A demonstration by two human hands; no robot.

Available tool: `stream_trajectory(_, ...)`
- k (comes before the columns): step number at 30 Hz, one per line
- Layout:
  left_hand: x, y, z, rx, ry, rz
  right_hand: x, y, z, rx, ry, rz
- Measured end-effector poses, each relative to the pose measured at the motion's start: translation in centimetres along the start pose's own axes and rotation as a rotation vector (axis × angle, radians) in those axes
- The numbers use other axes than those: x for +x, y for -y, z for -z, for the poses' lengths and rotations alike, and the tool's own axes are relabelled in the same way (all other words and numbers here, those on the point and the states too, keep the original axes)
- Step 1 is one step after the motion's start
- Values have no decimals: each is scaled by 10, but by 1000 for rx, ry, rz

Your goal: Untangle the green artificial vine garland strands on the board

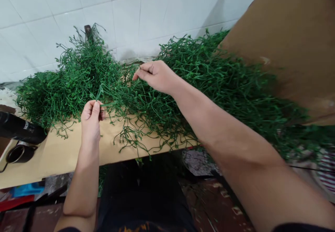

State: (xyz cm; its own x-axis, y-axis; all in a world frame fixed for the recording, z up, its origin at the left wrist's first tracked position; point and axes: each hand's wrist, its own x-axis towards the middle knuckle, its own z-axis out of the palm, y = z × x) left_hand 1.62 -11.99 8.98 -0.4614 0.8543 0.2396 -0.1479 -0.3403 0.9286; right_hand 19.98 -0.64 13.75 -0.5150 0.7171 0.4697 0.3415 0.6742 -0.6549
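My left hand [92, 111] is closed in a pinch on a green plastic stem [98, 93], which sticks up past the thumb in front of the left heap. That left heap of green artificial stems [75, 78] lies against the tiled wall. My right hand [155, 75] is held over the gap between the heaps, thumb and index finger pinched together. Whatever is between those fingertips is too small to make out. A larger heap of the same green stems [209, 71] spreads behind and beneath my right forearm. Loose stems [133, 134] trail over the table's front.
A black bottle [22, 127] lies at the left, with a dark cup [19, 153] beside it. Brown cardboard [285, 43] stands at the right behind the stems. The tan tabletop [62, 151] ends close to my body. A blue packet [27, 189] lies below on the left.
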Motion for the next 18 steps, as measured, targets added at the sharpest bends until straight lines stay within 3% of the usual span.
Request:
stream_trajectory(4,4,6,-4,10,-10,23,-21,11,-16,87,170,28)
stream_trajectory(10,3,15,-19,17,-21,-38,-30,22,-41,172,266,-42)
stream_trajectory(13,0,17,-21,37,26,-16,-28,21,-47,217,254,-85)
stream_trajectory(18,-3,17,-17,99,208,3,-27,19,-47,167,101,-102)
